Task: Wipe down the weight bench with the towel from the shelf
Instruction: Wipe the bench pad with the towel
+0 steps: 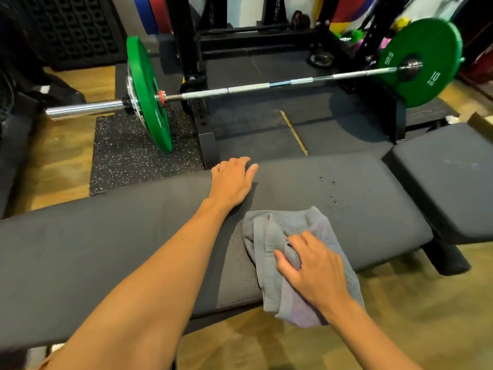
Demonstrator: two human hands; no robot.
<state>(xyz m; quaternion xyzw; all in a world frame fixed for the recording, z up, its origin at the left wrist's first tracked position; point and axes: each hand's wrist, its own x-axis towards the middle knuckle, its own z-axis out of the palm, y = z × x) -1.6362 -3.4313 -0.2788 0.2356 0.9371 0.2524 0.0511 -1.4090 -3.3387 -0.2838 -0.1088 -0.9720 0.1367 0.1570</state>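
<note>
Weight bench (346, 209), black padded surface: grey towel (269, 236) off the shelf and lying on its near half, one end hanging over the front edge; right hand (312, 273) pressed on top, fingers bunching the cloth; left hand (232, 180) empty, laid flat with fingers spread at the far edge. Wiping appears under way but unfinished: small droplets (333, 194) sit on the pad just beyond the towel, and the separate pad (448, 182) to the right looks dusty. Barbell (240, 89) with green plates stands behind, well apart.
</note>
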